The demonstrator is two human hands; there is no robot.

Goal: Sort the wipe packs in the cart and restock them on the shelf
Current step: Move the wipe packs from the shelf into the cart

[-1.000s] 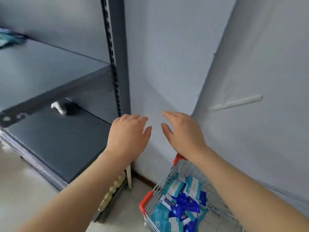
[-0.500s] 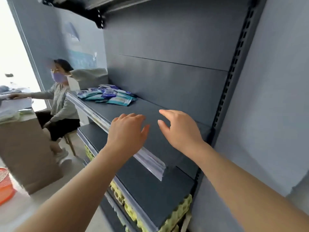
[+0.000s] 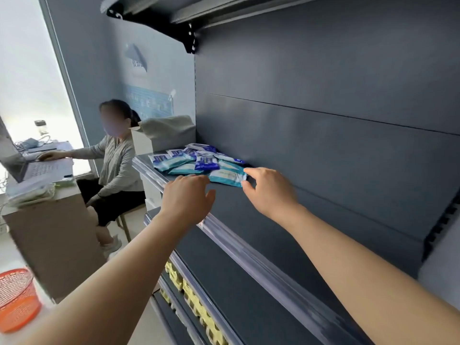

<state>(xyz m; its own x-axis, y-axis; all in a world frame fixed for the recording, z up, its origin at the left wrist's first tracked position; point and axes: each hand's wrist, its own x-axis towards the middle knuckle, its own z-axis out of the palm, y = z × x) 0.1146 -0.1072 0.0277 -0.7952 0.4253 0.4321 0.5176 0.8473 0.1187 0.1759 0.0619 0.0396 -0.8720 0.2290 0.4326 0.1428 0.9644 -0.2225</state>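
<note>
We saw the wipe packs (image 3: 196, 161) lying flat in a loose, overlapping pile at the far left end of the dark grey shelf (image 3: 249, 215). Some were teal and white, others dark blue. The nearest teal pack (image 3: 225, 178) sat at the pile's right edge.

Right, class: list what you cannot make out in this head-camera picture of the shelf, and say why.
- Print on the wipe packs: too small and blurred in the head view.
- Whether the right hand touches the teal pack: its fingertips sit at the pack's edge, contact unclear.
- Cart: outside the frame.
- Orange basket: cut off by the left edge.
- Poster text: too small.
</note>
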